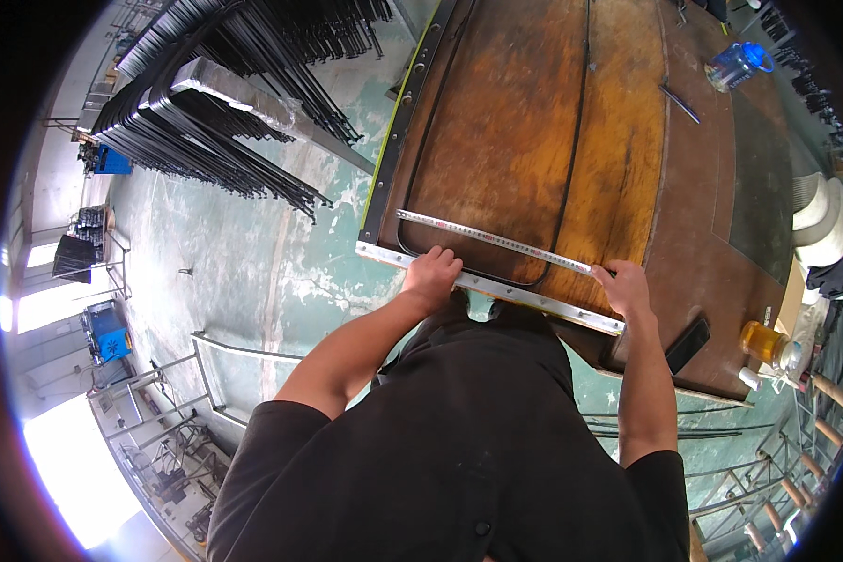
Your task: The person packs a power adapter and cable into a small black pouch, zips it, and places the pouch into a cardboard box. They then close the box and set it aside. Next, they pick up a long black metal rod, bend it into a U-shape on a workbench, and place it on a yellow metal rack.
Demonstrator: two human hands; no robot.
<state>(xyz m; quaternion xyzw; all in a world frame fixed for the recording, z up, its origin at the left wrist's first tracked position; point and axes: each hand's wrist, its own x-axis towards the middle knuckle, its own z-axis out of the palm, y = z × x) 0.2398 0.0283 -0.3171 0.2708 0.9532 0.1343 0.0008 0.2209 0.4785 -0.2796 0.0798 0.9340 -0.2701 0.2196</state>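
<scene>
A long U-shaped black rod (574,155) lies on the brown worktable (496,103), its bent end toward me. Along the table's near edge runs a pale metal strip (534,302). My left hand (433,273) is at this edge, its fingers curled over the rod's near bar. A white measuring tape (492,240) stretches across the rod, slanting from the left side down to my right hand (625,286). That hand is closed on the tape's right end; whether a tape case sits inside the palm is hidden.
A black phone (687,346) and a jar of amber liquid (763,343) are on the right of the table. Farther back are a pen (680,104) and a blue-lidded bottle (738,66). Many bent black rods (215,140) hang on a rack at the left.
</scene>
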